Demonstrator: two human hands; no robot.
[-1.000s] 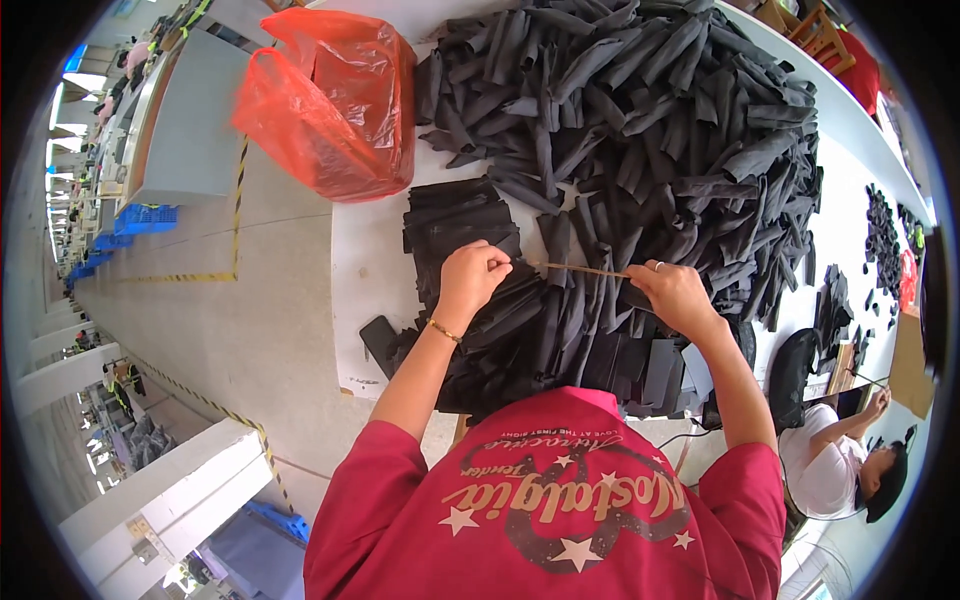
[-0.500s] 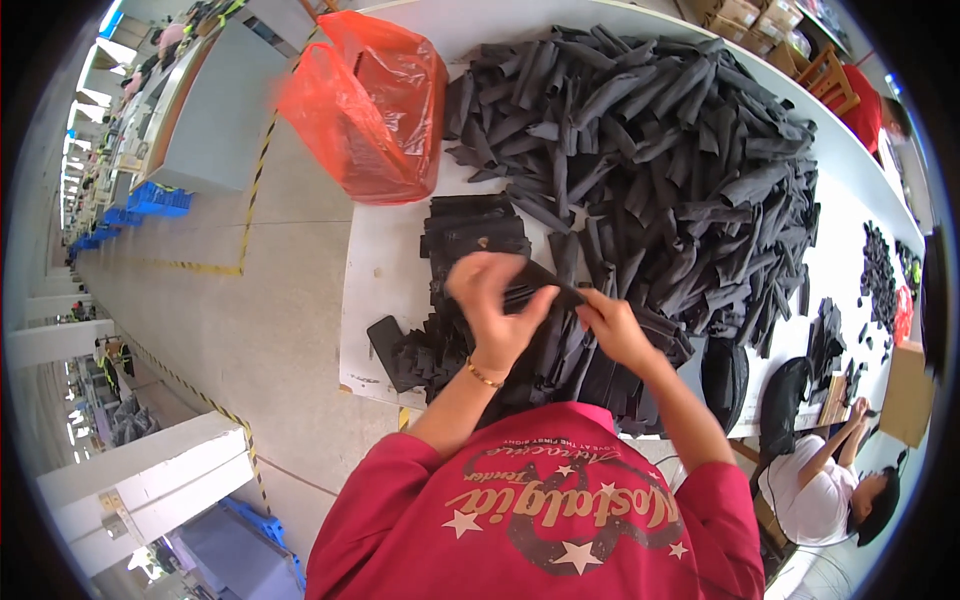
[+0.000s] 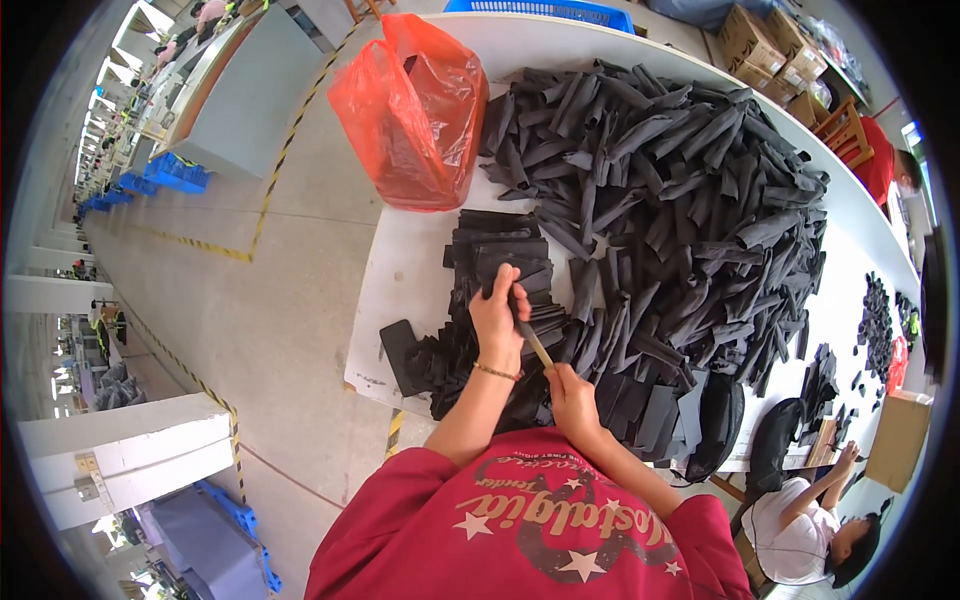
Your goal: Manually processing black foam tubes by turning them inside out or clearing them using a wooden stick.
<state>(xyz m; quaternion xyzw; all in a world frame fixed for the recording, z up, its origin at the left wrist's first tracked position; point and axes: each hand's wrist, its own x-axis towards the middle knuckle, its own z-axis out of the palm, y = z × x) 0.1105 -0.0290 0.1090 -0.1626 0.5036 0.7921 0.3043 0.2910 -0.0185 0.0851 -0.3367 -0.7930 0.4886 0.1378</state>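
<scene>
My left hand is closed round a narrow black fabric piece, over the neat stacks on the table. A thin tan stick runs from that piece down to my right hand, whose fingers grip its lower end. The stick's upper end is hidden at the fabric. Beside and beyond my left hand lie stacked flat black pieces. A big heap of rolled or folded black fabric pieces spreads to the right and far side.
A red plastic bag stands at the table's far left. On the white table, a dark flat phone-like object lies near the left edge. A co-worker in white sits at the right. A blue crate is behind the table.
My left hand has closed round the fabric piece, and my right hand has come down and nearer my body. The tan stick now shows between them. The view has shifted slightly.
</scene>
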